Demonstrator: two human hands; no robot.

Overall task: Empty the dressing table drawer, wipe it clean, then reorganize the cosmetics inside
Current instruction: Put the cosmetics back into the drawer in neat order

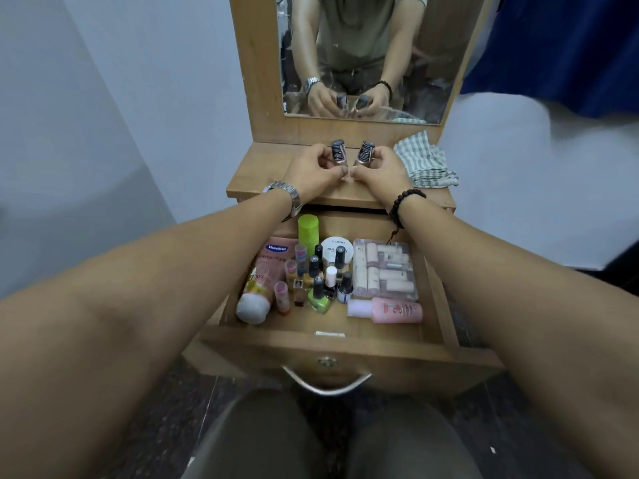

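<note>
L hand point(313, 169) & R hand point(378, 171) each pinch a small dark-capped bottle, left bottle point(337, 152), right bottle point(364, 153), upright on tabletop point(262, 174) by cloth point(423, 160); open drawer point(332, 344) w/ cosmetics below.

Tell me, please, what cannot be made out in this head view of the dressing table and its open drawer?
- Bottle labels: the print on the two small bottles held by the left hand and right hand is too small to read.
- Drawer rear: hidden under the tabletop and both wrists.
- Clear box: its contents are blurred, so what they are is unclear.
- Checked cloth: what lies beneath is hidden.
</note>
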